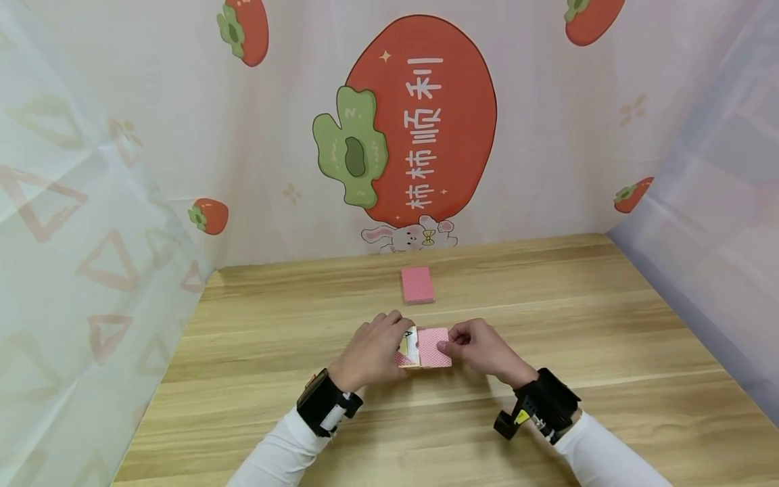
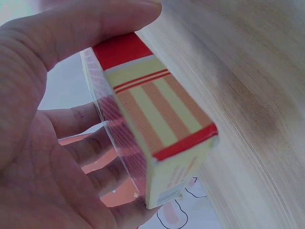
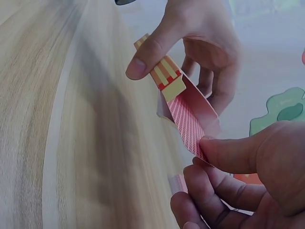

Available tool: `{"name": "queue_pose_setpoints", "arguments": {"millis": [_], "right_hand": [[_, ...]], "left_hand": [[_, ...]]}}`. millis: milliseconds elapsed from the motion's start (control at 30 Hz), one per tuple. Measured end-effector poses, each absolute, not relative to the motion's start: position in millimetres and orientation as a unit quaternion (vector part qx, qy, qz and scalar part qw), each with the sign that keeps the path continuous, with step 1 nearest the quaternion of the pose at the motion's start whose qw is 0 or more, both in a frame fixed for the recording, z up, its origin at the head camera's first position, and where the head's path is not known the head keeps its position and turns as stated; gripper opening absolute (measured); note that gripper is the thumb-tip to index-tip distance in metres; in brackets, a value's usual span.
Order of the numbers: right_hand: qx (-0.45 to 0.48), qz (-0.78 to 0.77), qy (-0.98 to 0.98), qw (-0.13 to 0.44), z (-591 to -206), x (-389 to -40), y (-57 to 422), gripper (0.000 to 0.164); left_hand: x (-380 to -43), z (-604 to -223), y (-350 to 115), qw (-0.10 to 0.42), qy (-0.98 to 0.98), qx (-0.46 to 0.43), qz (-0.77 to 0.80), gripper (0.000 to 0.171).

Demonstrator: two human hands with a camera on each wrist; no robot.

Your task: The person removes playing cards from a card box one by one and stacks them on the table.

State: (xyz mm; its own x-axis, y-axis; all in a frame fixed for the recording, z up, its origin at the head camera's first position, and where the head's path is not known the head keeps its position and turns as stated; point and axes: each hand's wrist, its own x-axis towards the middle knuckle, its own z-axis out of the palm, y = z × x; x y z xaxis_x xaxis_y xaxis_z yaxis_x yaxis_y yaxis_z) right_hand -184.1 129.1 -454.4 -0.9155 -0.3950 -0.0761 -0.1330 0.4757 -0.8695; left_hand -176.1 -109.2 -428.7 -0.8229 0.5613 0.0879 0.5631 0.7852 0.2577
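My left hand (image 1: pixel 375 350) holds a playing card box (image 1: pixel 410 348) over the table, thumb on its striped narrow side and fingers behind it. In the left wrist view the box (image 2: pixel 147 105) shows red bands and a barcode at its near end. Its other end is open, with a small yellow flap (image 3: pixel 172 89) standing out in the right wrist view. A pink-patterned playing card (image 1: pixel 435 348) sticks partway out of that end. My right hand (image 1: pixel 483 347) pinches the card's outer edge between thumb and fingers. The rest of the card is hidden inside the box.
A pink-patterned deck of cards (image 1: pixel 417 285) lies on the wooden table (image 1: pixel 292 304) beyond my hands. Behind the table hangs a white cloth (image 1: pixel 274 135) with persimmon prints, and more cloth closes off both sides.
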Motion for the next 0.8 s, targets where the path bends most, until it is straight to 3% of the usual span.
{"name": "queue_pose_setpoints", "arguments": {"millis": [233,533,800], "right_hand": [[-0.147,-0.456,0.872,0.099,-448,-183,133,0.017],[-0.294,-0.266,0.917,-0.048,-426,-175,128,0.05],[-0.379,-0.209,0.901,-0.03,-428,-175,118,0.052]], "left_hand": [[-177,-429,-110,0.003,-0.945,-0.297,-0.136,0.073],[-177,-427,-110,-0.003,-0.946,-0.297,-0.128,0.073],[-176,-427,-108,-0.004,-0.946,-0.3,-0.127,0.07]]}}
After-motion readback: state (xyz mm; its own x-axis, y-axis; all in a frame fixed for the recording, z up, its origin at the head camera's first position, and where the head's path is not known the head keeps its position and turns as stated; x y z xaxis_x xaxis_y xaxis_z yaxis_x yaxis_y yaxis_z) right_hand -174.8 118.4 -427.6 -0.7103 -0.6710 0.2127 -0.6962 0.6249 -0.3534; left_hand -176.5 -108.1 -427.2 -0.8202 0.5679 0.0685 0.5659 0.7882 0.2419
